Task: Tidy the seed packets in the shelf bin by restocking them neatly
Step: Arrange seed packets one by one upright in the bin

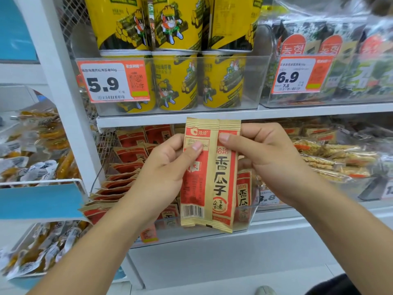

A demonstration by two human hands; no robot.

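Tan-and-red seed packets (209, 173) stand upright, pinched by left hand (168, 169) and right hand (261, 156).

White shelf (176, 120) — clear bin (244, 222) of seed packets (119, 184) sits on it.

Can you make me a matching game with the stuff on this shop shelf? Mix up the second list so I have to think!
Things:
1. yellow tubs
2. seed packets
3. 5.9 price tag
4. 6.9 price tag

Places:
A. held up in both hands
B. on the bin with green seaweed packs
C. stacked on the upper shelf
D. on the front of the yellow tubs' clear bin

Pairs: 1-C, 2-A, 3-D, 4-B
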